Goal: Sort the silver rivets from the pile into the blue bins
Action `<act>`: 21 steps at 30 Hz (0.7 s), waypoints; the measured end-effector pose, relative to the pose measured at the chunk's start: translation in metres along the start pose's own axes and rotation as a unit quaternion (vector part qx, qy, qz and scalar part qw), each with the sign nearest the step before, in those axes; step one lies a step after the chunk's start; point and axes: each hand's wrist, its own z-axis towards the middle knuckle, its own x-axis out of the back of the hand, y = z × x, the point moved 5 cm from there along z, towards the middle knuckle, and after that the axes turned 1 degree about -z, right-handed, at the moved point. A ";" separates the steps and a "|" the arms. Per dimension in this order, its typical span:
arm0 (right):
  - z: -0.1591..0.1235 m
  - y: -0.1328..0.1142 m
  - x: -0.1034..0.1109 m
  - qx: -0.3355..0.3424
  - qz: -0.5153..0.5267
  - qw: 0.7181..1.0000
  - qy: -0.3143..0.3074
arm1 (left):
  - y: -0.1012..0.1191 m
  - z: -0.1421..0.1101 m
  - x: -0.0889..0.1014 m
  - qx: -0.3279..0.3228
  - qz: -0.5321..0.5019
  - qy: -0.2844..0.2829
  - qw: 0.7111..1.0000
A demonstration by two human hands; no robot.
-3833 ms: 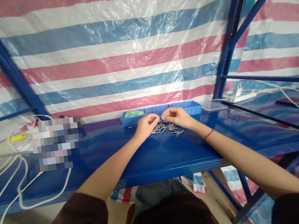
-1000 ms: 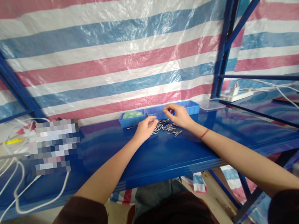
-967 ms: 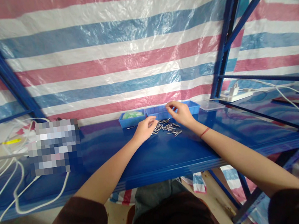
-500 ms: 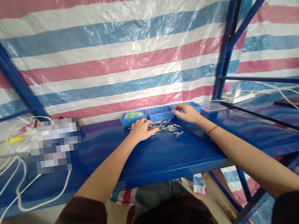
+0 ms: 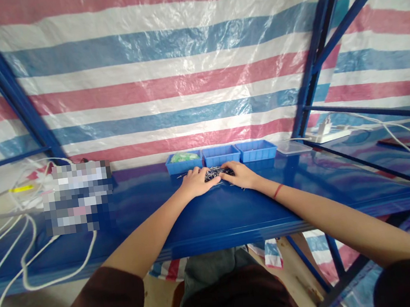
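A small heap of thin metal pins (image 5: 215, 173) lies on the blue shelf (image 5: 213, 213). My left hand (image 5: 196, 182) rests palm down on the left side of the heap, fingers curled over the pins. My right hand (image 5: 241, 175) lies flat on the right side of the heap, fingertips on the pins. The two hands nearly meet over the heap and hide most of it. Behind them stand three small blue trays in a row: the left tray (image 5: 183, 163) holds something green, then the middle tray (image 5: 222, 155) and the right tray (image 5: 256, 150).
A clear plastic lid (image 5: 294, 147) lies right of the trays. White cables (image 5: 33, 256) trail over the shelf's left part beside a blurred-out patch. A white power strip (image 5: 329, 133) sits at the back right. Blue frame posts (image 5: 313, 53) and striped tarpaulin enclose the shelf.
My right hand came back from the right tray and dropped onto the pin heap. My left hand stayed on the heap's left side and both hands now cover it.
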 end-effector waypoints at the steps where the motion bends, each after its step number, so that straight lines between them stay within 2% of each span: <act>1: 0.001 -0.002 0.002 0.009 -0.001 1.000 0.015 | 0.001 -0.001 0.005 0.007 0.007 0.012 1.000; 3: 0.001 -0.003 0.004 0.014 -0.011 0.999 0.035 | -0.002 -0.004 0.016 0.055 0.043 0.043 0.997; 5: 0.001 -0.001 0.003 0.006 -0.020 0.999 0.035 | -0.009 -0.005 0.024 0.115 0.079 0.048 0.989; 7: 0.001 0.002 0.001 -0.004 -0.022 1.000 0.020 | -0.018 -0.006 0.024 0.160 0.084 0.009 0.983; 9: 0.001 0.004 -0.002 -0.010 -0.012 1.000 -0.002 | -0.023 -0.006 0.020 0.176 0.075 -0.036 0.981; 15: 0.001 -0.002 -0.009 -0.004 0.014 0.999 -0.045 | -0.012 -0.004 -0.001 0.115 0.040 -0.086 0.989; 21: 0.005 -0.008 -0.010 0.017 0.014 0.999 -0.037 | 0.008 0.000 -0.020 0.005 -0.013 -0.071 0.997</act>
